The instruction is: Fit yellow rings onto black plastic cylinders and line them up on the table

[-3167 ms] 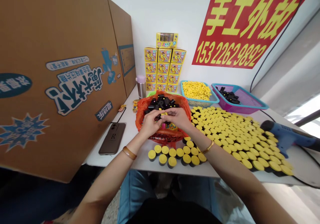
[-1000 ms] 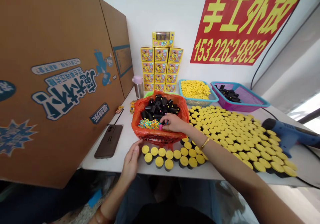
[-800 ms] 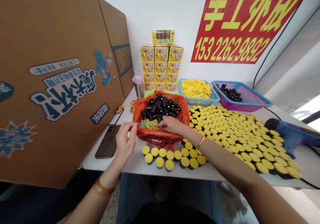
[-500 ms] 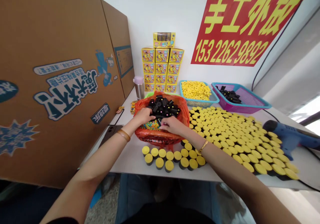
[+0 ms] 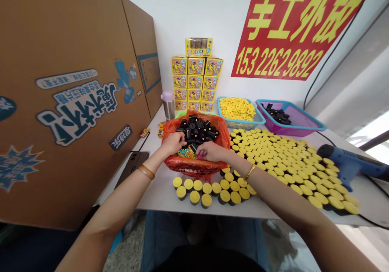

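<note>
Here we go, both hands down in the orange bag (image 5: 194, 168)! The left hand (image 5: 173, 143) presses against the black tubes (image 5: 197, 131), the right hand (image 5: 210, 151) works at the colourful candy (image 5: 186, 153), a pink piece (image 5: 200, 157) at its fingertips. Yellow-topped tubes (image 5: 206, 191) stand in front of the bag, more spread to its right, and a phone (image 5: 133, 162) lies left.

black tubes (image 5: 196, 129) heaped beside multicoloured candies (image 5: 186, 153) in an orange bag (image 5: 194, 167)
</note>
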The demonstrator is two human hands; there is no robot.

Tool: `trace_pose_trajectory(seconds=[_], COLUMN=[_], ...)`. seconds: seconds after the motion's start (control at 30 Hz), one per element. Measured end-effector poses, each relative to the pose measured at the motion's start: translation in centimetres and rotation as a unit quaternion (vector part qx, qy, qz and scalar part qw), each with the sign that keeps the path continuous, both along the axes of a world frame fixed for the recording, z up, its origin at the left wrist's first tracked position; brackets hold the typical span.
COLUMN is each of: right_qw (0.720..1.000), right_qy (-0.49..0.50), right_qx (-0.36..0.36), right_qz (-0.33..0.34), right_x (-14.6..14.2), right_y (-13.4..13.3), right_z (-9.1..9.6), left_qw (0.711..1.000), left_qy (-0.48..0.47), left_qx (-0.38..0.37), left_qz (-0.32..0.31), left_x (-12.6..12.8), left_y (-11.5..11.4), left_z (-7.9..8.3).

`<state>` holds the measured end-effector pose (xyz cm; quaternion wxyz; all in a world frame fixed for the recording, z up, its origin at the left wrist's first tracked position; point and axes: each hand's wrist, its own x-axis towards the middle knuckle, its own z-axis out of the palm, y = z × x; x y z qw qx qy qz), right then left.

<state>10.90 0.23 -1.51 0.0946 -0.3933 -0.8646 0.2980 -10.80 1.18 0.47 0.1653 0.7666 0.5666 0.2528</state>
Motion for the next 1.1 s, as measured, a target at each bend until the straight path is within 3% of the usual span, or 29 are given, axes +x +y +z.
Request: trace_pose_trajectory(seconds=[0.07,0.1,0.13,0.2,0.27,0.33,0.4,0.47,0.53,0.6,0.7,0.77,0.87,0.97,1.03,1.1], right_qw=[0.998,0.995,0.989,0.970,0.948,0.937,0.946,0.967,0.990,0.999,0.960,0.933,0.918,0.915,0.921,0.938], right_qy=[-0.061,-0.098,-0.139,-0.225,-0.291,-0.309,-0.278,-0.207,-0.096,0.045,0.229,0.291,0.329,0.343,0.343,0.317], right_qx=[0.002,0.016,0.037,0.085,0.132,0.163,0.166,0.138,0.083,-0.007,-0.155,-0.201,-0.195,-0.159,-0.123,-0.069], right_qz=[-0.003,0.005,0.014,0.022,0.008,0.001,0.019,0.054,0.062,0.021,-0.052,-0.071,-0.106,-0.138,-0.138,-0.119], right_x=[0.1,0.0,-0.2,-1.0,-2.4,-3.7,-4.5,-4.5,-3.9,-3.1,-1.9,-1.1,0.0,1.1,1.6,1.8], right_y=[0.0,-0.1,-0.3,-0.7,-1.0,-1.0,-0.6,0.1,0.9,1.4,1.4,1.1,1.0,1.4,1.7,1.7], right_z=[0.7,1.2,1.7,2.8,3.6,3.6,2.8,1.5,0.1,-0.8,-0.9,-0.3,0.5,1.1,1.6,2.4], left_qw=[0.989,0.968,0.933,0.830,0.724,0.642,0.592,0.571,0.579,0.614,0.685,0.720,0.773,0.866,0.925,0.956], left_qy=[-0.145,-0.239,-0.332,-0.476,-0.551,-0.596,-0.627,-0.651,-0.673,-0.687,-0.675,-0.657,-0.607,-0.484,-0.373,-0.285], left_qx=[-0.032,-0.075,-0.137,-0.289,-0.414,-0.480,-0.501,-0.494,-0.454,-0.384,-0.269,-0.218,-0.184,-0.123,-0.060,-0.019], left_qz=[0.016,0.021,0.024,0.030,0.036,0.052,0.069,0.080,0.076,0.062,0.048,0.046,0.020,-0.023,-0.043,-0.063], left_x=[0.2,0.3,0.5,0.8,1.1,1.2,1.1,1.0,0.8,0.5,0.3,0.3,0.8,1.7,2.3,2.7], left_y=[-0.2,-0.3,-0.4,-0.5,-0.7,-0.8,-0.9,-1.0,-0.9,-0.8,-0.8,-1.0,-1.3,-1.5,-1.6,-1.6], left_z=[0.4,0.6,1.0,1.6,2.1,2.2,2.1,1.9,1.7,1.6,1.3,1.1,0.5,-0.3,-0.8,-1.1])
